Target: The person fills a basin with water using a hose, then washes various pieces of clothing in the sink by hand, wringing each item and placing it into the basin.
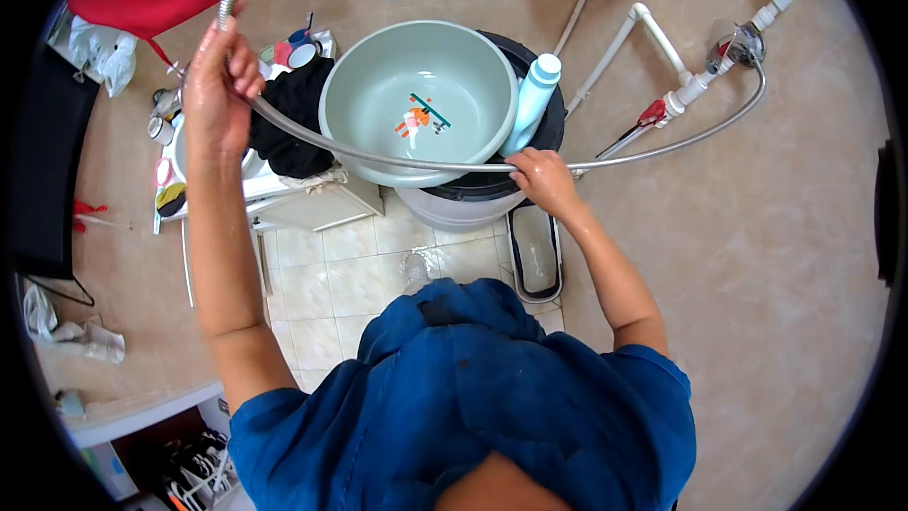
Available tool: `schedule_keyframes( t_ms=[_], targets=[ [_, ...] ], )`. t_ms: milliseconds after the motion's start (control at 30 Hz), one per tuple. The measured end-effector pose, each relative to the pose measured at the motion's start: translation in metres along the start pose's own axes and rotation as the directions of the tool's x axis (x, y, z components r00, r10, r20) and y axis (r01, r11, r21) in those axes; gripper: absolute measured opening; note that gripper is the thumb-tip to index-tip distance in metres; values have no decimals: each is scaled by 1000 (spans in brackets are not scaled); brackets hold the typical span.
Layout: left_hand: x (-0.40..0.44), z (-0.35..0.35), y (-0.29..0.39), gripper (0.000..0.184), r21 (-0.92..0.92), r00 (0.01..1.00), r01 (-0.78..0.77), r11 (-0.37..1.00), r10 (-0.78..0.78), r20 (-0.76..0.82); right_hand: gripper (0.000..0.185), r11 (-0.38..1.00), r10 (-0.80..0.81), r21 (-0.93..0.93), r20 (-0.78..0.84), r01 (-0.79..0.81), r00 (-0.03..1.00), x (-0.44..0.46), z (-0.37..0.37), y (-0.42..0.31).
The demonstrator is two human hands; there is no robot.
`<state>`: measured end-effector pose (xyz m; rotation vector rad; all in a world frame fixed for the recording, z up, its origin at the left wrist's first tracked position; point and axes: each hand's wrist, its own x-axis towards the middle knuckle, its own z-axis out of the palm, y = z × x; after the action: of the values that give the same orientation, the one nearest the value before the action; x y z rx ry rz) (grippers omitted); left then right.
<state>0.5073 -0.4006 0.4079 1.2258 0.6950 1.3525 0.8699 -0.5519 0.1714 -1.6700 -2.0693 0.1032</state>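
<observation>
Flexible metal hose [416,165] stretches across the near side of a pale green basin [369,85], running from white piping [690,92] to a free end beyond the left hand [222,71]. That hand's fingers curl closed around it; the right hand [547,178] grips it, fingers bent, near a light blue bottle [532,106].

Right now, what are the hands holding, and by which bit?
A grey hose: the left hand holds it near its curved free end, the right hand farther along.
</observation>
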Motion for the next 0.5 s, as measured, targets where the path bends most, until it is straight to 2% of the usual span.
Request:
schedule_keyframes(
  t_ms=[100, 233, 300, 367, 433, 500],
  targets=[
    [12, -6, -44, 27, -101, 975, 220, 970, -222, -6, 20, 997, 64, -53, -13, -64, 998, 6, 1, 14],
    [37, -37, -133, 20, -31, 914, 407, 913, -407, 0, 20, 980, 195, -42, -21, -195, 981, 26, -3, 16],
    [50, -59, -179, 19, 179, 905, 416, 892, -425, 13, 20, 972, 233, -9, -48, -234, 971, 39, -7, 12],
    [59, -69, -208, 24, 296, 874, 457, 838, -485, 24, 20, 976, 215, 53, -137, -210, 967, 58, -12, -3],
    [70, -79, -229, 25, 301, 880, 453, 839, -474, -3, 20, 981, 192, 51, -250, -185, 949, 82, -13, -22],
    [86, -86, -242, 26, 284, 926, 367, 886, -378, -16, 21, 980, 195, 30, -306, -195, 932, 103, -5, -34]
  ],
)
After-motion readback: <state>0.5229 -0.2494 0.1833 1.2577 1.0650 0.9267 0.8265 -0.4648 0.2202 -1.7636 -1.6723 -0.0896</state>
